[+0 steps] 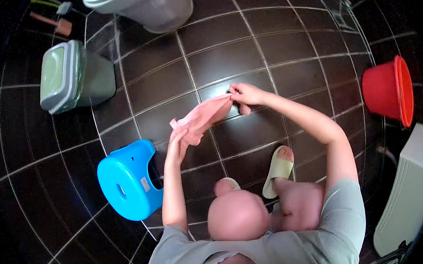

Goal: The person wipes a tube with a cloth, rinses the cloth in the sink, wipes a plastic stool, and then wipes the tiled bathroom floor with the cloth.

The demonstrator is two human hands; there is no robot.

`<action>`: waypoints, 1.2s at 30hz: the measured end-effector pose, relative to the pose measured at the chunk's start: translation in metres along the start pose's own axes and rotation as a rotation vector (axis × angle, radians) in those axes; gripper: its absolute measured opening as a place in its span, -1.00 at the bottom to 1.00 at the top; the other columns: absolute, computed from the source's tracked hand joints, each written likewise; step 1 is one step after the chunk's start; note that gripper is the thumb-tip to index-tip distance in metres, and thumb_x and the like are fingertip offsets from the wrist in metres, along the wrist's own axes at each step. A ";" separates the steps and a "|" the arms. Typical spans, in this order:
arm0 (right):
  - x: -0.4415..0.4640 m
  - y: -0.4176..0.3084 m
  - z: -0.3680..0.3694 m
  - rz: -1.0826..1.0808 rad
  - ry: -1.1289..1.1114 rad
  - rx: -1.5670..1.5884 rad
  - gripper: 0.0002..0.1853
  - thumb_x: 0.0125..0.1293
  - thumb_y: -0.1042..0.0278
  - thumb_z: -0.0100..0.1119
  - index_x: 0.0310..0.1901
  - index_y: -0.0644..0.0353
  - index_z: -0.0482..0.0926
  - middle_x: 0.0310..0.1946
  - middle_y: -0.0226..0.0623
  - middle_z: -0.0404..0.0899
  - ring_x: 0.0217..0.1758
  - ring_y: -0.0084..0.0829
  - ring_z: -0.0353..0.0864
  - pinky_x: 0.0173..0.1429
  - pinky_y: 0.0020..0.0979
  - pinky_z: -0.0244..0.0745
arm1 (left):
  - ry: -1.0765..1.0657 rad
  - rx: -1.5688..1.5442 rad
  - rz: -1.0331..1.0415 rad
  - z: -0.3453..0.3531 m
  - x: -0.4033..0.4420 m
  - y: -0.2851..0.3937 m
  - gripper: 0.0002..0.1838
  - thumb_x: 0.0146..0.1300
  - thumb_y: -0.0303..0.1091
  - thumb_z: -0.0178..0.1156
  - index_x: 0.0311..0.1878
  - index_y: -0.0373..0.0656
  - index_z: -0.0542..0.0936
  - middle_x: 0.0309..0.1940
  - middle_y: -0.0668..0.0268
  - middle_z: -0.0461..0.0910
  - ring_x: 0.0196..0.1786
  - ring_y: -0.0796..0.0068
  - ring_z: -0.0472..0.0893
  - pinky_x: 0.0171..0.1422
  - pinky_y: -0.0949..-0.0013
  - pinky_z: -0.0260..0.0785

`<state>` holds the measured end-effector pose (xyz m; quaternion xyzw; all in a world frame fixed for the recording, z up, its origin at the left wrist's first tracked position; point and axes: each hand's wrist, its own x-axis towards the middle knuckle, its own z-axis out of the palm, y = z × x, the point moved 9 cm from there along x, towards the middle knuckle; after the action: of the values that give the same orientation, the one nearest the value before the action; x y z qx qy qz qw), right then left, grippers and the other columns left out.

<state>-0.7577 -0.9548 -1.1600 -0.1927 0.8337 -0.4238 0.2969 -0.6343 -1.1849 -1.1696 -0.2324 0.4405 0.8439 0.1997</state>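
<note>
A piece of pink cloth (205, 114) is stretched between my two hands above the dark tiled floor. My left hand (178, 139) grips its lower left end, with a small flap standing up beyond the fingers. At the upper right end, my right hand (247, 95) pinches the edge of the fabric. The cloth hangs in loose folds near my left hand and is pulled taut towards the right one. Whether it is a garment or a plain cloth, I cannot tell.
A blue plastic stool (120, 186) stands close to my left forearm. Farther left is a lidded bin (92, 79); a white toilet-like base (160, 11) is ahead. On the right are a red bucket (382, 91) and a white panel-like unit (404, 188). A pale slipper (282, 169) is on my foot.
</note>
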 end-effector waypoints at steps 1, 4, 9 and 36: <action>0.005 -0.013 -0.006 -0.097 0.096 0.000 -0.82 0.17 0.27 0.10 -0.39 0.19 0.38 -0.62 -0.30 0.46 -0.45 -0.39 0.53 -0.26 -0.35 0.41 | 0.004 -0.025 0.018 -0.010 -0.002 0.004 -0.21 0.22 -0.40 0.09 0.44 -0.17 -0.09 0.31 0.19 0.21 0.35 0.28 0.25 0.38 0.15 0.13; 0.019 -0.035 -0.021 -0.188 0.351 0.202 -0.76 0.03 0.48 0.21 -0.23 0.16 0.44 -0.42 -0.27 0.42 -0.40 -0.43 0.50 -0.29 -0.42 0.43 | 0.182 0.005 0.006 -0.043 -0.008 0.003 -0.33 0.20 -0.44 0.05 0.39 -0.18 0.07 0.27 0.20 0.28 0.28 0.25 0.33 0.30 0.15 0.26; 0.046 -0.014 0.013 -0.126 0.487 0.120 -0.69 0.03 0.44 0.19 -0.12 0.17 0.46 -0.18 -0.15 0.39 -0.20 -0.22 0.54 -0.11 -0.30 0.49 | 0.837 1.431 0.200 -0.127 -0.002 -0.003 -0.33 0.13 -0.11 0.24 0.19 -0.37 0.30 0.12 -0.10 0.31 0.21 -0.04 0.28 0.34 0.05 0.06; 0.180 -0.112 0.232 -0.756 -0.006 -0.542 -0.40 0.23 0.16 -0.07 0.34 0.05 0.22 0.41 -0.35 0.08 0.46 -0.33 0.04 0.50 -0.18 -0.18 | 0.745 1.785 0.368 -0.130 0.061 0.001 -0.24 0.19 -0.15 -0.07 0.34 -0.51 0.05 0.36 -0.18 0.03 0.45 -0.08 -0.04 0.51 0.02 -0.25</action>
<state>-0.7323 -1.2586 -1.2350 -0.5548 0.7848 -0.2688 0.0629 -0.6565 -1.2855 -1.2691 -0.1754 0.9801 0.0921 0.0157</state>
